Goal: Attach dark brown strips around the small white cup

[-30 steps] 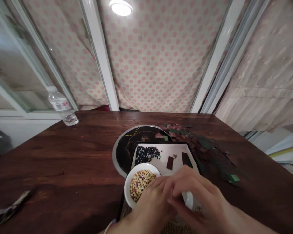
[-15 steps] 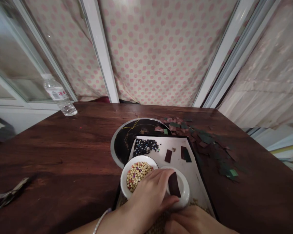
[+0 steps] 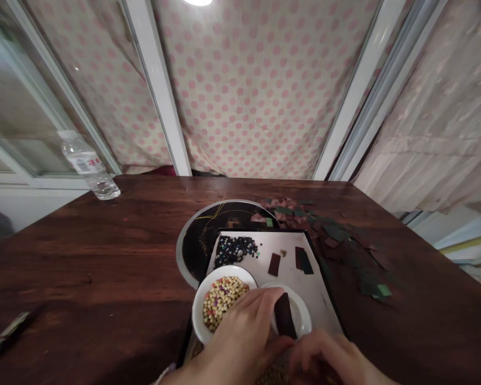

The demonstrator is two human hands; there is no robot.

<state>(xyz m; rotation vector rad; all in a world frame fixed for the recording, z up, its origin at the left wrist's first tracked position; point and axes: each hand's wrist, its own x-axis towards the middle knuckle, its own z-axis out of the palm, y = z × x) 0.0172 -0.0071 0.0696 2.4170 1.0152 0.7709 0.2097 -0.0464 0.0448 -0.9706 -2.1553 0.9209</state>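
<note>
Pinching dark strip [image 3: 284,316]: left hand [image 3: 240,327] (knuckles up)

Homelike room, polka-dot curtain [image 3: 252,91], wooden table [image 3: 104,240]

From my feed: table [image 3: 128,251] dark red-brown, streaked grain. Curtain [image 3: 248,96] cream with pink dots. Tray [image 3: 304,289] white inside, black rim. Left bowl [image 3: 200,326] white; its beads [image 3: 224,297] mostly pale yellow, some orange and purple. Bead pile [image 3: 234,248] mostly black, white flecks. I see a dark maroon strip [image 3: 284,316] at my left hand [image 3: 248,321]. Scraps [image 3: 332,230] dark green and maroon, one bright green. Bottle [image 3: 90,166] clear, label white with red print.
</note>
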